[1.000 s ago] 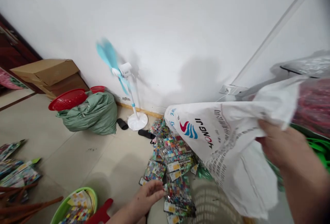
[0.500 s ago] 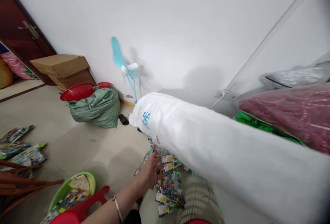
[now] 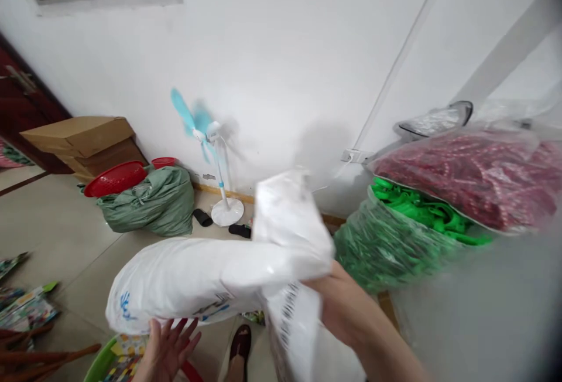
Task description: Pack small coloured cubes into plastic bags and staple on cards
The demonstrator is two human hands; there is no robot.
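Observation:
A big white woven sack (image 3: 206, 279) with blue and black print hangs across the lower middle, folded over at its right end. My right hand (image 3: 346, 306) grips that folded end from below. My left hand (image 3: 169, 350) is under the sack's left part, palm up, fingers spread, just touching or nearly touching it. A green basin (image 3: 102, 361) with colourful printed packets sits below the left hand. My foot in a dark sandal (image 3: 239, 347) shows on the floor.
A running blue and white standing fan (image 3: 213, 159) is by the wall, with a green stuffed sack (image 3: 151, 203), a red basket (image 3: 115, 178) and cardboard boxes (image 3: 83, 136) to its left. Clear bags of green parts (image 3: 395, 235) and red parts (image 3: 469, 177) crowd the right.
The sack has swung left and down across me, emptied and folded. My left hand left the packets on the floor and rose under the sack. The view tilted up and right.

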